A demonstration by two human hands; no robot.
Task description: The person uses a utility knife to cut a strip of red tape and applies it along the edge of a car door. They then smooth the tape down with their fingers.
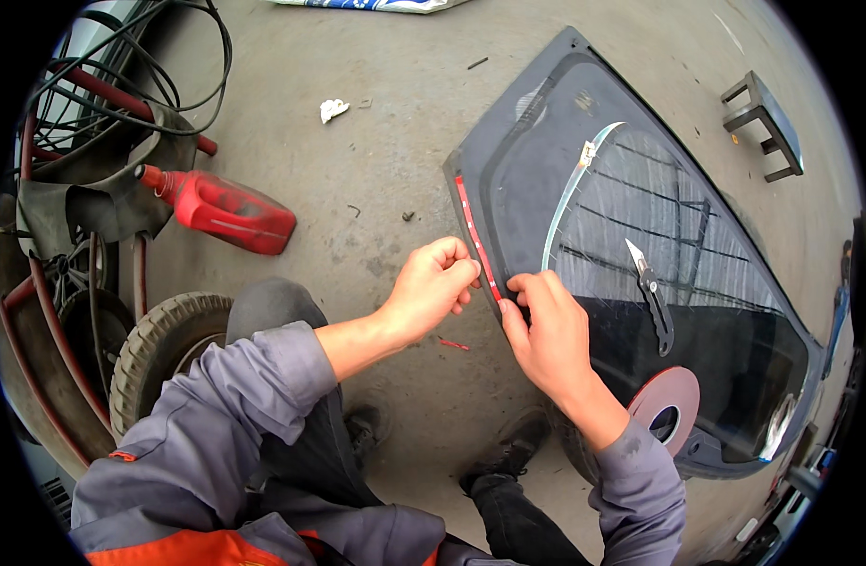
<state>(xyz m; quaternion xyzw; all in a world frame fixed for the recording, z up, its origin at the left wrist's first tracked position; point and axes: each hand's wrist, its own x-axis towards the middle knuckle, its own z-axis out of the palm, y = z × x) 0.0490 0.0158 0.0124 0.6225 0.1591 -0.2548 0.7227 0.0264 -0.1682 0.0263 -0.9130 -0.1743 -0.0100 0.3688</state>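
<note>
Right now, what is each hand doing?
Left hand: closed, pinching the red strip at the glass panel's edge.
Right hand: fingers pressing the panel's edge.

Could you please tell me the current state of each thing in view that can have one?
Left hand: pinching the red tape strip.
Right hand: pressing on the glass panel edge.
Glass panel: lying flat on the floor.
Utility knife: blade out, lying on the glass.
Red bottle: capped, on its side.
</note>
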